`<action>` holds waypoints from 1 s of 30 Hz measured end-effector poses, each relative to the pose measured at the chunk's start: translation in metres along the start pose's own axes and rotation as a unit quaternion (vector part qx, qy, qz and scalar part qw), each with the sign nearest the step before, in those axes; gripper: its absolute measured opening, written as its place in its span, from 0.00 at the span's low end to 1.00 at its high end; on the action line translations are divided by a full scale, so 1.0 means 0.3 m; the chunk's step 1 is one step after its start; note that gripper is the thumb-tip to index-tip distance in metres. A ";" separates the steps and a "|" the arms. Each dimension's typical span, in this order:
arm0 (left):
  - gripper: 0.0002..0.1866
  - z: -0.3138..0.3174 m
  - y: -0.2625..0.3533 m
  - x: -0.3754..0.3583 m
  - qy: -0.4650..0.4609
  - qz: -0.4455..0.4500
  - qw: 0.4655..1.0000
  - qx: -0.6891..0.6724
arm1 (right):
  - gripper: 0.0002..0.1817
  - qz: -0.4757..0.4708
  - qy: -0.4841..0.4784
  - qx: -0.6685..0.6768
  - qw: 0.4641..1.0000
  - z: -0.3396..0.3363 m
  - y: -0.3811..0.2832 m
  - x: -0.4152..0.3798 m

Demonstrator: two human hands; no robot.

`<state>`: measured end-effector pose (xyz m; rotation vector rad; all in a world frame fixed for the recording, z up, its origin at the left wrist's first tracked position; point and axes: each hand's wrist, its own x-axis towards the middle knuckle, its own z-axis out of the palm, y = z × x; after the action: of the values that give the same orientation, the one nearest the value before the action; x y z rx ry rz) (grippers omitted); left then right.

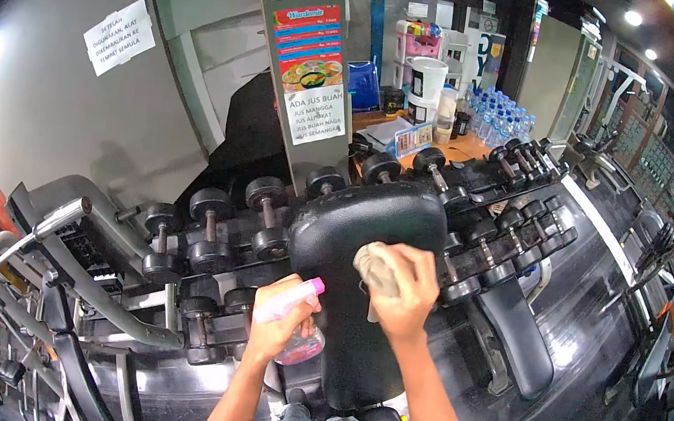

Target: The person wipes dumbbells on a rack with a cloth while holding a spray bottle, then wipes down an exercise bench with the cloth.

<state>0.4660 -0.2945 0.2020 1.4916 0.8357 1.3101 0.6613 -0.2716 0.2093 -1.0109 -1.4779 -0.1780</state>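
My left hand (280,319) is closed around a spray bottle (302,347) with a pink nozzle and a clear lower part, held left of a black padded bench. In my right hand (406,295) is a bunched beige cloth (377,269), held at the upper part of the bench's backrest (370,215). Whether the cloth touches the pad is hard to tell. The black backrest stands between my arms, its surface shiny near the top.
Behind the bench runs a rack of black dumbbells (268,210). A wooden counter (466,149) holds water bottles (500,117) and white tubs (427,78). Gym machines stand left and right; another black bench pad (516,338) is at the right.
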 end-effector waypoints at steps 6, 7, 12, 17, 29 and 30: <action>0.11 0.033 -0.012 0.018 0.002 -0.006 0.999 -0.050 | 0.30 -0.069 -0.166 -0.001 0.984 -0.024 0.022 -0.194; 0.08 0.033 -0.003 0.017 0.002 -0.008 0.997 -0.074 | 0.30 -0.069 -0.166 -0.001 0.984 -0.032 0.040 -0.189; 0.13 0.029 -0.006 0.033 -0.004 0.000 0.998 -0.057 | 0.26 -0.004 -0.031 -0.001 1.000 -0.035 0.040 -0.022; 0.14 0.052 -0.001 0.052 0.003 0.020 0.999 -0.046 | 0.26 -0.026 -0.051 0.026 0.998 -0.003 0.002 -0.035; 0.11 0.048 -0.014 0.076 -0.038 -0.036 0.997 -0.056 | 0.28 0.022 0.015 0.012 1.000 -0.064 0.119 0.006; 0.09 0.045 -0.011 0.077 -0.041 -0.041 0.996 -0.066 | 0.28 0.015 0.013 0.016 1.000 -0.054 0.115 0.016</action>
<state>0.4839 -0.2749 0.2068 1.3836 0.7364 1.2111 0.6969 -0.2592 0.2016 -1.0019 -1.4362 -0.1453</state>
